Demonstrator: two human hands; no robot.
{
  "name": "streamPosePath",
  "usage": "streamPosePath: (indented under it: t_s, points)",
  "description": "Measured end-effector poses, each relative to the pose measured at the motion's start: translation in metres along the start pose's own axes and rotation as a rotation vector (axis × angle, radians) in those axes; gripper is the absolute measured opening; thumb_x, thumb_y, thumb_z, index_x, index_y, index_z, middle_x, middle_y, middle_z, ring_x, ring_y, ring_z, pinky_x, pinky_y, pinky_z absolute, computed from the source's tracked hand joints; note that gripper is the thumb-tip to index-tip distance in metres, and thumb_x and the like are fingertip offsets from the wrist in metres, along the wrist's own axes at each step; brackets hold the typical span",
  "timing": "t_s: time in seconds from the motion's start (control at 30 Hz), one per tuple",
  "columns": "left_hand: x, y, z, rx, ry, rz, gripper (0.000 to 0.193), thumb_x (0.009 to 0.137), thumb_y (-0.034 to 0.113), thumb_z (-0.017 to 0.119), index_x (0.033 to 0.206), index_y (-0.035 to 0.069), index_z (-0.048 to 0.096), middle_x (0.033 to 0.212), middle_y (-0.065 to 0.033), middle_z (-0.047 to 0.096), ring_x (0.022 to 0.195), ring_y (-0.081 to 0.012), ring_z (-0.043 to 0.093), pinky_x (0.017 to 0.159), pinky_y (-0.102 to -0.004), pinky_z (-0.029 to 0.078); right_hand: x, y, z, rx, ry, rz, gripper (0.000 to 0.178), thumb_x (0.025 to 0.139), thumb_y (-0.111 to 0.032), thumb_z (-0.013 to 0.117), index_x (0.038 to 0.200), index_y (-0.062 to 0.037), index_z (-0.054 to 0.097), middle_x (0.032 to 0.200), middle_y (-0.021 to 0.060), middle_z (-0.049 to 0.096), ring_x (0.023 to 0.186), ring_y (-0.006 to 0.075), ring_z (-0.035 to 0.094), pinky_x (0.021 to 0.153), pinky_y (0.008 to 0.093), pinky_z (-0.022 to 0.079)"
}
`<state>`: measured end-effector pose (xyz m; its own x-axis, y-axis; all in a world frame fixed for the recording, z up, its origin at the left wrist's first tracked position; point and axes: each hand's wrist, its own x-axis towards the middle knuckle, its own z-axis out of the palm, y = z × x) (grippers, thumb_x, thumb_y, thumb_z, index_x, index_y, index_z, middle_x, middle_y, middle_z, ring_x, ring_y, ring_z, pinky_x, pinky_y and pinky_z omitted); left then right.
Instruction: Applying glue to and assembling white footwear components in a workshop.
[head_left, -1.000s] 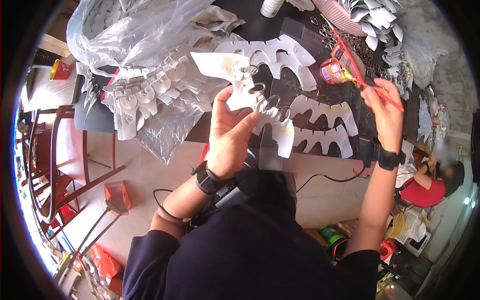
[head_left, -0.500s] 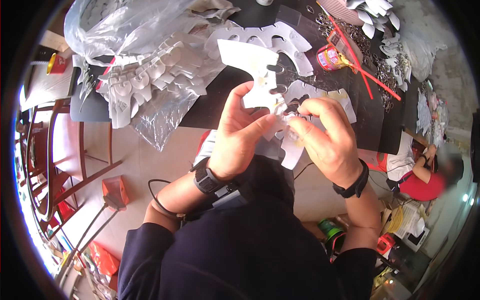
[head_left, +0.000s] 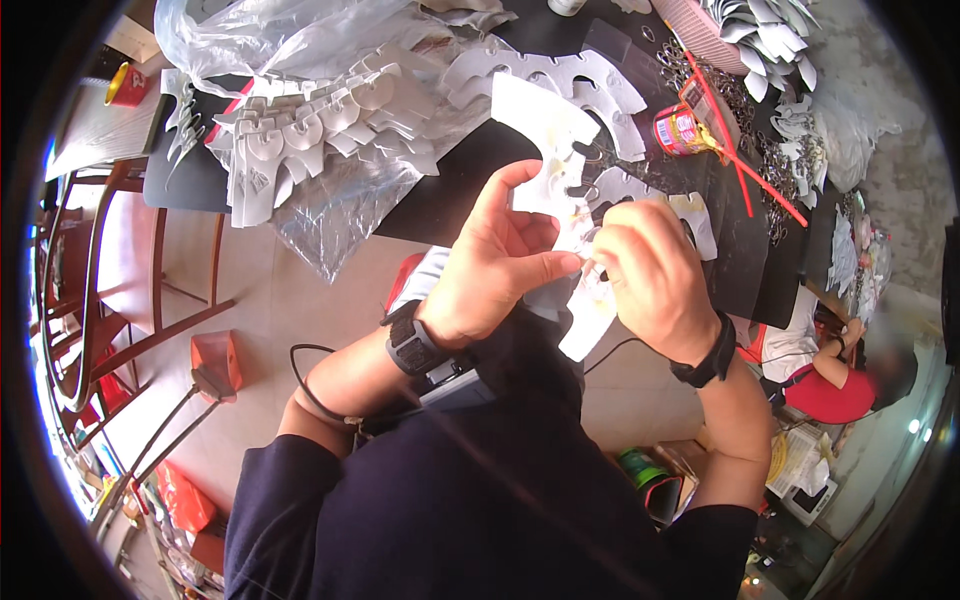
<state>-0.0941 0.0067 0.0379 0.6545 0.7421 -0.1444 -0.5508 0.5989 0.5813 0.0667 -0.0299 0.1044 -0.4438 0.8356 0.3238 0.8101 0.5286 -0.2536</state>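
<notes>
My left hand (head_left: 485,270) grips a white, curved, notched sheet piece (head_left: 548,130), thumb on its near side and fingers behind. Thin metal rings (head_left: 592,150) sit in the notches along its right edge. At that edge, close to the left thumb, the fingers of my right hand (head_left: 655,275) are pinched together; what lies between them is hidden. The piece's lower end (head_left: 588,318) hangs below both hands. Beyond them on the dark table lie similar white pieces (head_left: 610,95), and another one (head_left: 690,212) shows behind my right hand.
Overlapping white pieces (head_left: 320,125) are heaped at the left beside a clear plastic bag (head_left: 250,45). At the right stand a red-and-yellow can (head_left: 678,131), red sticks (head_left: 750,170) and scattered metal rings (head_left: 775,160). A person in red (head_left: 835,390) sits farther right.
The right fingers have closed in tighter at the edge of the white piece, covering the ring seen there before. The held piece has shifted slightly right in view, as has the table.
</notes>
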Motion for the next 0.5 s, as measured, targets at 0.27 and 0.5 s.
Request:
streamPosePath:
  t_s: [0.27, 0.5]
  points:
    - [0.003, -0.001, -0.003, -0.065, 0.069, 0.038, 0.066, 0.071, -0.016, 0.059, 0.126, 0.006, 0.029, 0.097, -0.0088, 0.052, 0.094, -0.0154, 0.054, 0.082, -0.0304, 0.049, -0.004, 0.006, 0.008, 0.621, -0.006, 0.511, 0.006, 0.083, -0.002, 0.054, 0.083, -0.0004, 0.048, 0.079, 0.0095, 0.049, 0.068, 0.0233, 0.051, 0.060, 0.0294, 0.042]
    - [0.005, -0.001, -0.002, 0.018, 0.090, 0.106, 0.065, 0.073, -0.015, 0.059, 0.127, 0.006, 0.030, 0.098, -0.0098, 0.053, 0.094, -0.0175, 0.056, 0.083, -0.0290, 0.048, 0.004, -0.004, 0.003, 0.221, 0.071, 0.226, 0.022, 0.068, 0.003, 0.062, 0.088, -0.0013, 0.057, 0.087, 0.0077, 0.052, 0.080, 0.0223, 0.054, 0.069, 0.0331, 0.045]
